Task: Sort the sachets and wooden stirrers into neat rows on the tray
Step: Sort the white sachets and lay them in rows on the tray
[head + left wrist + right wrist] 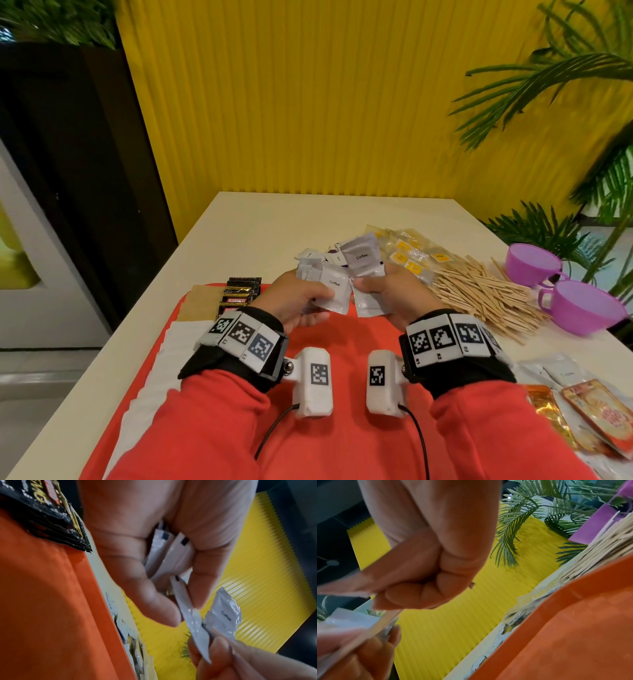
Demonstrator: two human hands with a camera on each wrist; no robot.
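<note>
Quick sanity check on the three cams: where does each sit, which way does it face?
Head: on the head, facing forward and down at both hands, sleeves, red tray.
Left wrist: under the left hand, facing along the fingers gripping white coffee sachets.
Right wrist: under the right hand, facing along its curled fingers toward the yellow wall.
Shared: tray, wall, sachets.

Two purple cups [534, 265], one red tray [346, 342], two hands, one loose heap of wooden stirrers [479, 294] too many to count, one row of black sachets [239, 294], at least two white coffee sachets [334, 291] held, others uncountable.
</note>
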